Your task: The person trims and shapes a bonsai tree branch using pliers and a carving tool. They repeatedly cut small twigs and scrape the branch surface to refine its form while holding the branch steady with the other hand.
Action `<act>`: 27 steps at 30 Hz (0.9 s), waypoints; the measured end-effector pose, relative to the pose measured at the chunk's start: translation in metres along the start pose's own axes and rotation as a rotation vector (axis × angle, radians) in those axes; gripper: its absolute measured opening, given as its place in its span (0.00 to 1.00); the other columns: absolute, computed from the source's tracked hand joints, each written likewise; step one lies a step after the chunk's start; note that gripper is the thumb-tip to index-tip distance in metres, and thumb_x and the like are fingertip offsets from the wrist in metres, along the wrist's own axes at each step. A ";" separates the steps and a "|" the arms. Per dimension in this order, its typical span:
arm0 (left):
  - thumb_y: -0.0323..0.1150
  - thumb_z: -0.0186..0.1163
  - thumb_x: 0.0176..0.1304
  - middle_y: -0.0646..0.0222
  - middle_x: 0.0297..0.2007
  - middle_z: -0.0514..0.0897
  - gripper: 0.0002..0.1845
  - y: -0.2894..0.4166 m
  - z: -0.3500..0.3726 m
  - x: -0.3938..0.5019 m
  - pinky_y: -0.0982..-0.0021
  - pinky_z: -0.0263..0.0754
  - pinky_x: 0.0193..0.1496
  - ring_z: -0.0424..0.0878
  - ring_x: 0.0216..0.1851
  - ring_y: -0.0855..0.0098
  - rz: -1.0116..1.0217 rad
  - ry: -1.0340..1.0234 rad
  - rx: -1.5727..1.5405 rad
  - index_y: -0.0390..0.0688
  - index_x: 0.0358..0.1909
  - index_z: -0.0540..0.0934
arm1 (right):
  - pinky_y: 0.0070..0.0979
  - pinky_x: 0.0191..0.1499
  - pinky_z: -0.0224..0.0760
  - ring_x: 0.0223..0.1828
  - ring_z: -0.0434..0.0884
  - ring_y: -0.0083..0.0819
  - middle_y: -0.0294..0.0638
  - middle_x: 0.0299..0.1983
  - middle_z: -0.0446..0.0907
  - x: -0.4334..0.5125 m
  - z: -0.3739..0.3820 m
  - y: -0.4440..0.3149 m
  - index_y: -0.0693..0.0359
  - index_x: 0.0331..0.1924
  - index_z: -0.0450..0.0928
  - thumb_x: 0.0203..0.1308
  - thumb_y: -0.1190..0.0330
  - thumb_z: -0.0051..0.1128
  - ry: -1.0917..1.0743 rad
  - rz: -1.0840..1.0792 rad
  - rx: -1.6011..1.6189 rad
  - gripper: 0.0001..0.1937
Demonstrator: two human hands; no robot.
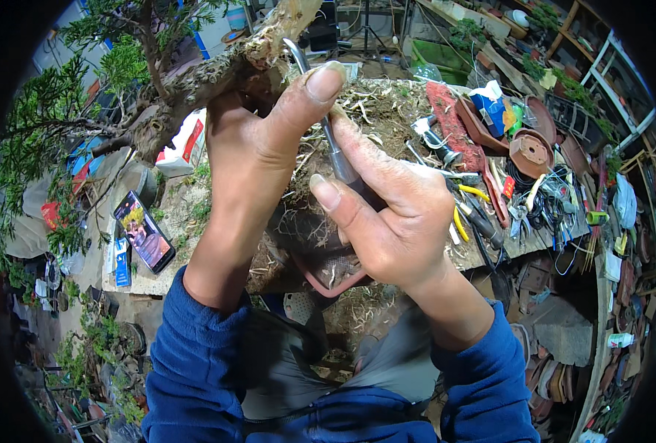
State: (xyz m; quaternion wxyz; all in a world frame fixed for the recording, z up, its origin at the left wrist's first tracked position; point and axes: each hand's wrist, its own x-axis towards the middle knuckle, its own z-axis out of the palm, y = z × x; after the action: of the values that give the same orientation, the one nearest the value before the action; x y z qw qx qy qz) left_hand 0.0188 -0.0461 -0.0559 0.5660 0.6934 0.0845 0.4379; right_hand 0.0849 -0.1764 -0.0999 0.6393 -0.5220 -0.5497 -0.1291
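Note:
A gnarled bonsai trunk (195, 83) with green juniper-like foliage (45, 122) reaches across the upper left. Around its underside my left hand (250, 138) is wrapped, with the thumb pressed on the shank of a metal carving tool with a hooked tip (297, 55). The tip lies against or just beside the pale, shredded wood. My right hand (389, 205) grips the tool's dark handle, its index finger laid along the metal shaft. Below the hands, a reddish pot rim (333, 290) and fine roots show, partly covered by the right hand.
Wood shavings (367, 105) litter the worktable. A lit phone (144, 231) and a blue packet (122, 263) lie at left near a red-and-white box (186, 147). Yellow-handled pliers (464, 213), a flashlight (439, 144), wires and brown clay pots (531, 152) crowd the right side.

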 end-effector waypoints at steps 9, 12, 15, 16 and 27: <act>0.52 0.76 0.61 0.70 0.41 0.89 0.28 -0.001 0.002 0.000 0.71 0.77 0.51 0.83 0.41 0.78 0.024 0.016 -0.025 0.35 0.47 0.88 | 0.18 0.32 0.74 0.25 0.80 0.17 0.40 0.29 0.86 -0.001 -0.006 -0.001 0.79 0.65 0.77 0.63 0.80 0.67 -0.074 0.076 0.039 0.25; 0.55 0.75 0.60 0.71 0.38 0.89 0.30 -0.001 -0.003 -0.002 0.71 0.77 0.49 0.82 0.40 0.78 -0.055 0.003 0.071 0.34 0.45 0.89 | 0.19 0.39 0.78 0.30 0.84 0.21 0.44 0.33 0.88 0.000 -0.006 0.003 0.79 0.64 0.77 0.62 0.80 0.67 -0.043 -0.013 0.011 0.26; 0.58 0.74 0.60 0.71 0.36 0.88 0.31 -0.004 -0.005 -0.004 0.71 0.77 0.47 0.82 0.39 0.78 -0.061 -0.005 0.063 0.34 0.43 0.89 | 0.21 0.44 0.80 0.33 0.86 0.23 0.46 0.36 0.89 0.000 -0.006 0.006 0.78 0.64 0.78 0.62 0.80 0.67 -0.044 -0.118 -0.065 0.26; 0.57 0.75 0.59 0.70 0.37 0.88 0.31 -0.004 -0.006 -0.003 0.71 0.77 0.48 0.82 0.40 0.78 -0.101 -0.002 0.075 0.34 0.43 0.89 | 0.21 0.44 0.80 0.33 0.86 0.23 0.46 0.36 0.89 -0.001 -0.007 0.006 0.78 0.64 0.78 0.62 0.80 0.67 -0.054 -0.109 -0.065 0.26; 0.54 0.78 0.57 0.64 0.46 0.90 0.34 -0.001 -0.004 -0.001 0.70 0.78 0.55 0.85 0.46 0.73 -0.080 0.014 0.037 0.34 0.52 0.87 | 0.20 0.35 0.77 0.28 0.84 0.20 0.44 0.32 0.88 0.002 -0.009 -0.003 0.78 0.64 0.78 0.61 0.81 0.68 -0.073 0.010 -0.040 0.26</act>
State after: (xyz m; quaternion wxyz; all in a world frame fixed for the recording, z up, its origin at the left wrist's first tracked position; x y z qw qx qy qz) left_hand 0.0159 -0.0438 -0.0578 0.5693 0.6968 0.1244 0.4183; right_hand 0.0882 -0.1841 -0.0956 0.6088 -0.5418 -0.5675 -0.1177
